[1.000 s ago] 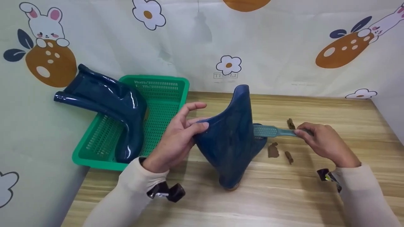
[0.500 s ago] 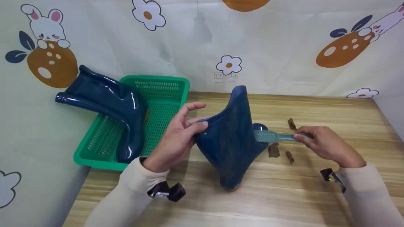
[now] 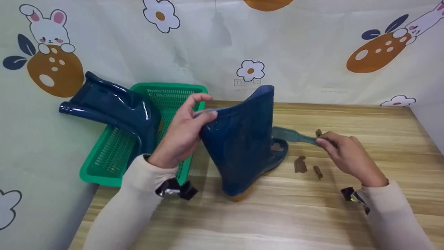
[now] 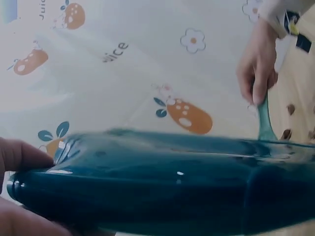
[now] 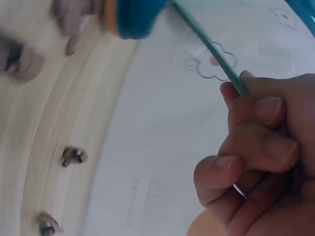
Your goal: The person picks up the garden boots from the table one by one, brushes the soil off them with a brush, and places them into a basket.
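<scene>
A dark blue rain boot [image 3: 242,149] stands tilted over the table in the head view. My left hand [image 3: 178,130] pinches its upper rim, thumb on the outside, index finger sticking out. In my right hand [image 3: 348,156] is the handle of a teal brush [image 3: 287,134]; its head lies at the boot's front, just above the toe. The bristles are out of sight. A brown mud patch [image 3: 277,146] shows on the toe. From the left wrist, the glossy boot shaft [image 4: 162,182] fills the lower part. The right wrist view shows curled fingers [image 5: 261,152] round the brush handle [image 5: 211,49].
A second blue rain boot [image 3: 118,104] lies across a green plastic basket [image 3: 100,178] at the left. Brown mud pieces, among them a flat one [image 3: 300,164] and a narrow one [image 3: 317,172], lie on the wooden table [image 3: 295,222]. A patterned sheet [image 3: 301,41] hangs behind.
My left hand has moved up and left, turning the boot so its muddy toe shows. The brush has moved off the toe, up and slightly left, with its head now tilted.
</scene>
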A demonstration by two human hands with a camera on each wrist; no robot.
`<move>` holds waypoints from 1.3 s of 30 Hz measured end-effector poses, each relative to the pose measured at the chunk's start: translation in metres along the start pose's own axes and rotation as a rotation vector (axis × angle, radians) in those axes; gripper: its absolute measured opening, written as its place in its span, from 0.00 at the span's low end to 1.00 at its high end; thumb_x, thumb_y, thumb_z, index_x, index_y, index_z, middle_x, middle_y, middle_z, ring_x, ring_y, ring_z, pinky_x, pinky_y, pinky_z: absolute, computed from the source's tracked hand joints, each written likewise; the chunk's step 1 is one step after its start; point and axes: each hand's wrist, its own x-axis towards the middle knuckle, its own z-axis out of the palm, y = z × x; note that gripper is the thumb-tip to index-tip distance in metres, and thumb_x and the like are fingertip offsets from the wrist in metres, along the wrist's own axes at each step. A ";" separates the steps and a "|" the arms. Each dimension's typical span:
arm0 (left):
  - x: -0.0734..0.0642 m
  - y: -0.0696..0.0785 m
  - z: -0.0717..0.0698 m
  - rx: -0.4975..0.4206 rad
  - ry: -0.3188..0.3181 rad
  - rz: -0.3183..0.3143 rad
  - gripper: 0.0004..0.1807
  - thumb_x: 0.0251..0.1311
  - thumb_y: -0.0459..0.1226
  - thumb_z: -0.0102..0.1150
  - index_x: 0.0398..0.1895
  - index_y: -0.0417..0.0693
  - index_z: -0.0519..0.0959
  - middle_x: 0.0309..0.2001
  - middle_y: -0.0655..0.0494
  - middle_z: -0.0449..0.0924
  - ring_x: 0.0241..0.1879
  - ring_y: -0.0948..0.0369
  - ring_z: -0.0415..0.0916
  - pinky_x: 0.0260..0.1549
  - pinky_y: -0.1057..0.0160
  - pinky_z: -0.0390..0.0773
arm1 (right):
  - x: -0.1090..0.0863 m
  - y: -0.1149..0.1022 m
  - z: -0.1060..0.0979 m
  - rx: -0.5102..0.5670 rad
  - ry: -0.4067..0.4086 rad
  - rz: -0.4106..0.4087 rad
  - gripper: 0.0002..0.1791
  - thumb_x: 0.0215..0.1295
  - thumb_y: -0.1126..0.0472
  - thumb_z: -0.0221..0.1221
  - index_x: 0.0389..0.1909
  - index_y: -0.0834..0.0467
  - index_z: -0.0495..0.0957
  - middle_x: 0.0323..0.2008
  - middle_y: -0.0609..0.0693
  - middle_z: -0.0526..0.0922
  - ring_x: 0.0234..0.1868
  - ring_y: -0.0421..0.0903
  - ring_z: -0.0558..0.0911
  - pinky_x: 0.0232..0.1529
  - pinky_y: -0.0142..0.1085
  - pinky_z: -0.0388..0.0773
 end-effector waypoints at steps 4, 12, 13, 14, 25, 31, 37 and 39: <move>0.007 0.010 -0.009 0.084 -0.045 0.052 0.19 0.62 0.29 0.51 0.55 0.47 0.62 0.34 0.46 0.80 0.30 0.55 0.78 0.35 0.61 0.77 | 0.000 -0.005 -0.011 0.239 -0.115 0.120 0.19 0.70 0.47 0.47 0.35 0.58 0.77 0.17 0.47 0.67 0.15 0.39 0.63 0.14 0.33 0.60; 0.007 0.003 -0.031 0.088 -0.199 0.087 0.22 0.60 0.28 0.54 0.56 0.45 0.61 0.41 0.43 0.79 0.38 0.52 0.78 0.42 0.57 0.76 | 0.017 -0.017 -0.001 0.580 -0.476 0.126 0.18 0.70 0.50 0.49 0.37 0.63 0.76 0.11 0.45 0.62 0.11 0.37 0.59 0.10 0.31 0.55; 0.006 0.001 -0.034 0.083 -0.202 0.087 0.22 0.60 0.28 0.55 0.56 0.45 0.61 0.42 0.43 0.79 0.38 0.52 0.78 0.42 0.57 0.76 | 0.020 -0.016 0.002 0.576 -0.505 0.117 0.18 0.70 0.51 0.50 0.37 0.63 0.76 0.10 0.45 0.62 0.10 0.36 0.59 0.10 0.30 0.55; 0.005 -0.001 -0.038 0.082 -0.201 0.087 0.22 0.60 0.28 0.55 0.56 0.44 0.61 0.42 0.43 0.80 0.39 0.52 0.78 0.42 0.57 0.76 | 0.021 -0.015 0.003 0.564 -0.528 0.117 0.18 0.69 0.51 0.50 0.37 0.63 0.77 0.10 0.44 0.62 0.10 0.36 0.59 0.10 0.30 0.55; -0.007 -0.006 -0.046 0.098 -0.208 0.128 0.25 0.55 0.26 0.59 0.55 0.44 0.62 0.45 0.41 0.80 0.43 0.49 0.78 0.46 0.57 0.75 | 0.018 -0.012 -0.012 0.283 -0.423 0.072 0.16 0.68 0.49 0.51 0.32 0.57 0.79 0.13 0.43 0.65 0.12 0.35 0.61 0.14 0.30 0.61; -0.013 -0.008 -0.044 0.147 -0.217 0.120 0.29 0.50 0.26 0.64 0.55 0.45 0.62 0.47 0.42 0.79 0.44 0.46 0.77 0.43 0.55 0.77 | 0.018 -0.017 -0.029 0.308 -0.394 0.055 0.16 0.69 0.49 0.50 0.30 0.56 0.77 0.12 0.42 0.61 0.10 0.35 0.57 0.10 0.31 0.56; -0.017 -0.008 -0.043 0.136 -0.190 0.114 0.29 0.51 0.26 0.63 0.55 0.45 0.63 0.47 0.41 0.79 0.43 0.45 0.77 0.42 0.54 0.77 | 0.022 -0.029 -0.020 0.417 -0.451 0.056 0.16 0.69 0.50 0.51 0.34 0.58 0.79 0.12 0.43 0.63 0.10 0.35 0.58 0.09 0.29 0.55; -0.019 -0.008 -0.042 0.155 -0.175 0.114 0.28 0.52 0.27 0.64 0.55 0.45 0.63 0.46 0.42 0.79 0.43 0.46 0.77 0.42 0.55 0.77 | 0.023 -0.030 -0.014 0.376 -0.472 0.037 0.16 0.68 0.49 0.51 0.33 0.57 0.79 0.12 0.42 0.63 0.11 0.34 0.59 0.11 0.29 0.56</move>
